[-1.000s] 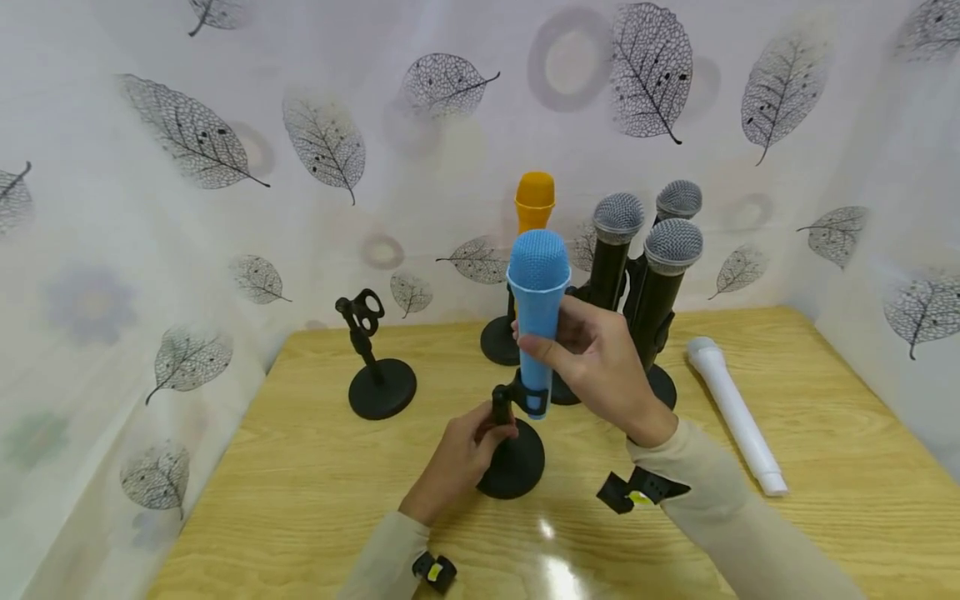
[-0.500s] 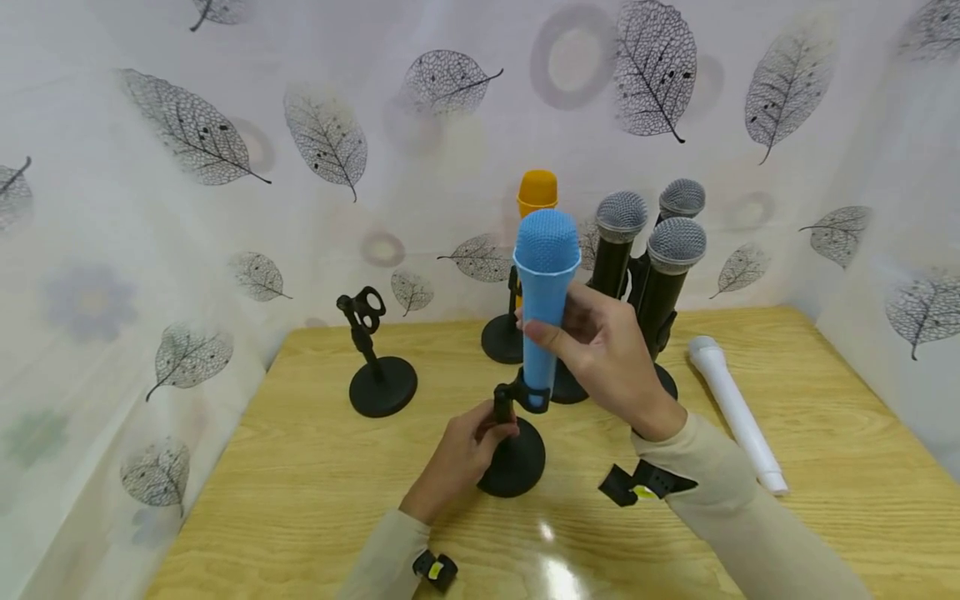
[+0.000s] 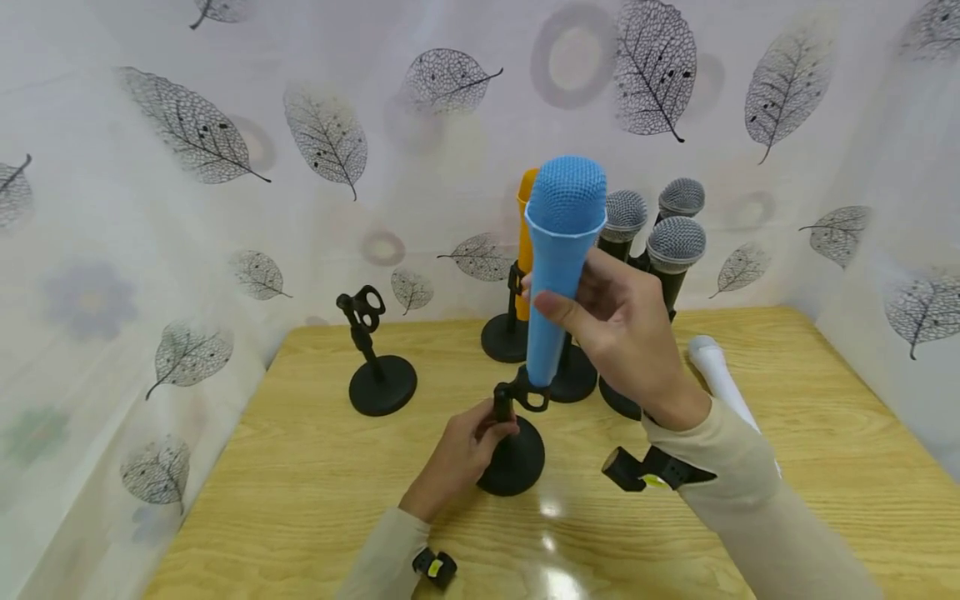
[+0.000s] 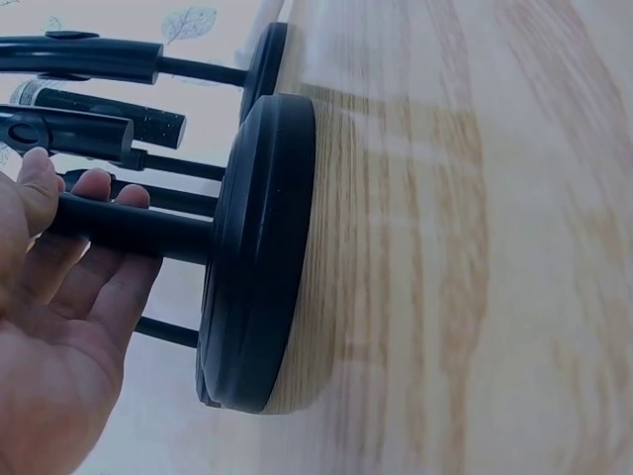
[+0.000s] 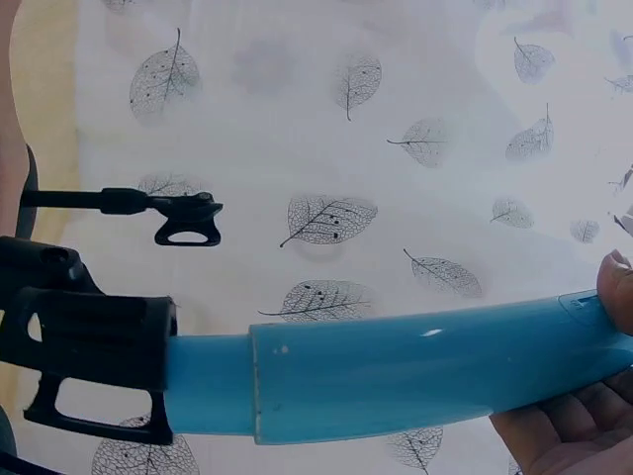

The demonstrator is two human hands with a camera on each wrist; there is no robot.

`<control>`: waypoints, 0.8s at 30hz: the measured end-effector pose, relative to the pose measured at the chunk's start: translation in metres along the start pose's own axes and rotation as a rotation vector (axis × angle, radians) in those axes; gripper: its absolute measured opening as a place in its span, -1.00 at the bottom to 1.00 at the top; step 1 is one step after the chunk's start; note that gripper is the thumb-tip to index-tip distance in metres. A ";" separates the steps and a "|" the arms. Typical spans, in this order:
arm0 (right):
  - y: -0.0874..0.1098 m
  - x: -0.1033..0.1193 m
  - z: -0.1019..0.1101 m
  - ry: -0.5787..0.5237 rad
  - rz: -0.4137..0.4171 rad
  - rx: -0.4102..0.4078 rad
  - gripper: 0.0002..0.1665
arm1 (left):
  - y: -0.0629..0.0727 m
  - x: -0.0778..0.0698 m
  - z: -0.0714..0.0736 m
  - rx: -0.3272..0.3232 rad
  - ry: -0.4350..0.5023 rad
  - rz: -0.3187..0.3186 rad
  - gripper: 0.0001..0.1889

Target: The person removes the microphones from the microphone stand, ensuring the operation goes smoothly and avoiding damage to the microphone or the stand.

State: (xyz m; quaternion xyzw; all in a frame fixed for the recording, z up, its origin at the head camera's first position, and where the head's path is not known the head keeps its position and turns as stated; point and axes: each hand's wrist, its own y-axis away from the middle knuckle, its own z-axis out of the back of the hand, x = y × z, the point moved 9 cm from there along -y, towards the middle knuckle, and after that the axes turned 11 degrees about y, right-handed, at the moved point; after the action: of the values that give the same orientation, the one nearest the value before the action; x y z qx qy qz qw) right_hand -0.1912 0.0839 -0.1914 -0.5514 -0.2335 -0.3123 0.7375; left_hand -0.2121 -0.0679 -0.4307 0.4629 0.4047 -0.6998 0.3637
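Note:
My right hand [image 3: 630, 337] grips a light blue microphone [image 3: 553, 267] around its handle, holding it nearly upright with the mesh head on top. The microphone's lower end meets the upper edge of a black stand's clip [image 3: 531, 398]. In the right wrist view, the narrow blue tail lies right at the clip [image 5: 94, 336], and its fingers [image 5: 584, 421] wrap the far part of the handle. My left hand [image 3: 459, 457] pinches the short pole of that microphone stand [image 4: 138, 228]; its round base [image 3: 519, 460] sits on the table.
A stand with a bare clip [image 3: 381, 385] is at the left. Behind the blue microphone stands an orange microphone [image 3: 524, 242] in its stand. Several black microphones with silver heads [image 3: 677, 247] stand right of it. A white microphone [image 3: 722, 379] lies on the wooden table [image 3: 315, 500].
My right hand has raised the blue microphone, so its tail has slid up from inside the clip to the clip's top edge. My left hand and the stand have stayed in place.

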 end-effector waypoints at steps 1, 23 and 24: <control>-0.001 0.002 0.001 0.002 0.009 -0.002 -0.60 | 0.000 0.000 0.000 -0.001 0.000 0.002 -0.79; 0.011 0.020 0.038 0.064 0.095 -0.020 -0.53 | -0.001 0.001 0.000 -0.017 0.008 -0.007 -0.87; 0.013 0.019 0.039 0.064 0.094 -0.017 -0.53 | -0.001 0.001 0.000 -0.015 0.006 -0.006 -0.86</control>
State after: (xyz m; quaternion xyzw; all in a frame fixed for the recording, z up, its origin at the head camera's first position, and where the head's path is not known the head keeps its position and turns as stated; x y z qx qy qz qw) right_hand -0.1687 0.1197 -0.1760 -0.5575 -0.1810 -0.2968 0.7539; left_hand -0.2135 -0.0677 -0.4310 0.4611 0.4123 -0.6964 0.3640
